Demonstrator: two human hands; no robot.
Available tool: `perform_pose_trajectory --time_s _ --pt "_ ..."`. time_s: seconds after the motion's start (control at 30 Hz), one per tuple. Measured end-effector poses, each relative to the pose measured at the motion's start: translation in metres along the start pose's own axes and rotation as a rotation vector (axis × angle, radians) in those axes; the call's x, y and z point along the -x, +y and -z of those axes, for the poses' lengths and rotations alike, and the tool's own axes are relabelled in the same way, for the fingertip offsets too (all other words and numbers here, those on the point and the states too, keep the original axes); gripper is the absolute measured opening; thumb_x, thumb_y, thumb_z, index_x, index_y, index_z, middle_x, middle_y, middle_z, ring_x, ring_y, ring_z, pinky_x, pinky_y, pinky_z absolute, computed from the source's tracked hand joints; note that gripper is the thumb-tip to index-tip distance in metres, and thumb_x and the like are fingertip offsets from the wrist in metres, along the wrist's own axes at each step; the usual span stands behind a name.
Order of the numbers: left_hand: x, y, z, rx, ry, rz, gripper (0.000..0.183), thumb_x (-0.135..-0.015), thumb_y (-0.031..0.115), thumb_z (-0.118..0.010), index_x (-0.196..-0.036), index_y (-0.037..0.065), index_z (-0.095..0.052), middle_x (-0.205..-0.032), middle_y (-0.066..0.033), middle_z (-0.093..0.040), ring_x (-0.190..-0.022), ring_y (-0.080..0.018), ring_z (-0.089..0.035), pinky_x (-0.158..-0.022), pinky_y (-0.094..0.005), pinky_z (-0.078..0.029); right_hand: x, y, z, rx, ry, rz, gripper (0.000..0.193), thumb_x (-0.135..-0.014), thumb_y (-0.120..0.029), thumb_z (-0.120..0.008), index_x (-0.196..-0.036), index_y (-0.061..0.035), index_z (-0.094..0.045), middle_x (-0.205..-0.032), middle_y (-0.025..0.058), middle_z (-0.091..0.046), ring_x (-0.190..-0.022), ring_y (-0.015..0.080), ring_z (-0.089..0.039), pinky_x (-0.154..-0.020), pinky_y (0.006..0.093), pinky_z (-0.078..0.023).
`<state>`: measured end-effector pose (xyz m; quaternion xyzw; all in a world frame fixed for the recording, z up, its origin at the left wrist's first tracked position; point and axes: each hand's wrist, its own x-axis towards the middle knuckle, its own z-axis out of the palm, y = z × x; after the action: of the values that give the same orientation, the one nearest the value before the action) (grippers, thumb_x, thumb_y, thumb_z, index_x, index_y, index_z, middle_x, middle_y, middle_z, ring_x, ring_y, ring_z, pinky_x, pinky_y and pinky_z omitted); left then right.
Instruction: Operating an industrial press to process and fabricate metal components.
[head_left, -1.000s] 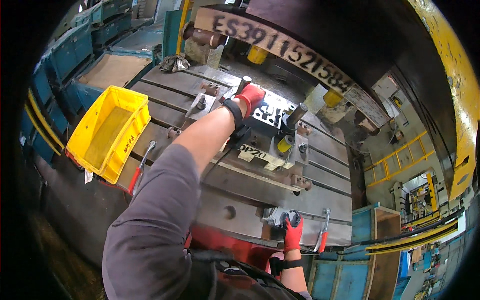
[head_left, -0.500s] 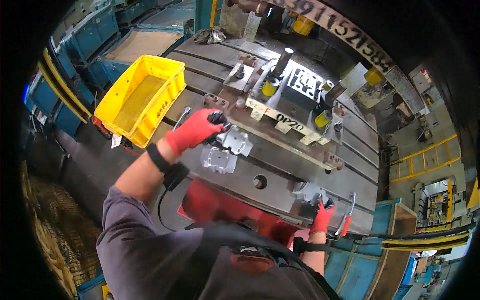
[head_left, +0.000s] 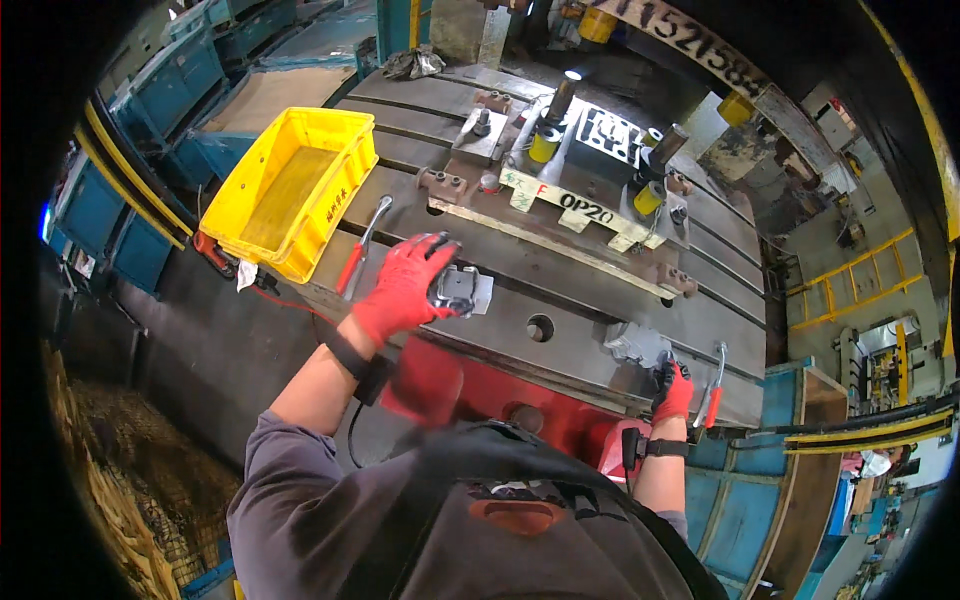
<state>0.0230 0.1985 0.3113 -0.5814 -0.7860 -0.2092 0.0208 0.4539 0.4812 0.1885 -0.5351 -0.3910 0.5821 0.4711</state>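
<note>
My left hand (head_left: 405,285), in a red glove, grips a small grey stamped metal part (head_left: 462,290) above the near edge of the grey press bed (head_left: 600,300). My right hand (head_left: 673,390), also red-gloved, rests at the bed's near right edge, closed on another grey metal part (head_left: 635,345) lying there. The stamping die (head_left: 590,165) with yellow guide posts stands at the back of the bed.
A yellow plastic bin (head_left: 290,190) sits on the bed's left end. Red-handled tools lie beside the bin (head_left: 360,245) and at the right edge (head_left: 713,385). Blue crates (head_left: 150,130) line the left side. A red machine front (head_left: 480,390) is below the bed.
My left hand drew back from the die toward me, carrying the metal part, and now holds it over the bed's near edge. My right hand stayed at the right edge.
</note>
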Motion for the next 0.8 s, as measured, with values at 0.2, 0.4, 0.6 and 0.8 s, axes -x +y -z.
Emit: perform_pose_trajectory --time_s 0.2,0.4,0.6,0.8 --pt "-0.014 -0.009 -0.019 0.070 -0.168 -0.150 0.085 -0.056 0.035 -0.079 -0.129 0.010 -0.043 -0.128 -0.0132 -0.046 -0.120 -0.0325 -0.040 -0.102 -0.0441 -0.028 0.017 -0.024 0.001 0.617 0.267 0.367 0.022 -0.078 -0.012 -0.069 -0.097 -0.0026 -0.064 -0.085 0.0060 -0.064 -0.074 0.0141 -0.059 -0.060 0.0265 -0.047" --pt "-0.012 -0.008 -0.010 0.100 -0.129 -0.172 0.086 -0.058 0.032 -0.079 -0.131 0.007 -0.041 -0.128 -0.0147 -0.046 -0.122 -0.0316 -0.039 -0.103 -0.0427 -0.028 0.034 -0.073 -0.017 0.052 0.078 0.127 0.022 -0.080 -0.009 -0.065 -0.101 -0.0027 -0.063 -0.094 0.0089 -0.064 -0.076 0.0186 -0.061 -0.063 0.0318 -0.053" --pt "0.008 -0.034 0.011 0.935 0.173 0.168 0.057 -0.077 0.016 -0.069 -0.127 0.004 -0.045 -0.127 -0.0117 -0.049 -0.117 -0.0215 -0.047 -0.097 -0.0335 -0.039 0.022 -0.129 -0.093 0.002 -0.171 0.130 0.018 -0.086 -0.016 -0.060 -0.102 -0.0077 -0.061 -0.088 0.0030 -0.057 -0.074 0.0124 -0.056 -0.068 0.0282 -0.051" --pt "0.075 -0.066 0.070 1.477 -0.022 0.767 0.022 -0.090 0.018 -0.054 -0.101 -0.001 -0.059 -0.092 -0.0086 -0.064 -0.083 -0.0159 -0.062 -0.075 -0.0289 -0.049 -0.038 -0.159 -0.206 -0.183 -0.408 0.271 0.023 -0.084 -0.004 -0.056 -0.106 -0.0015 -0.060 -0.097 0.0061 -0.060 -0.088 0.0175 -0.060 -0.075 0.0311 -0.053"
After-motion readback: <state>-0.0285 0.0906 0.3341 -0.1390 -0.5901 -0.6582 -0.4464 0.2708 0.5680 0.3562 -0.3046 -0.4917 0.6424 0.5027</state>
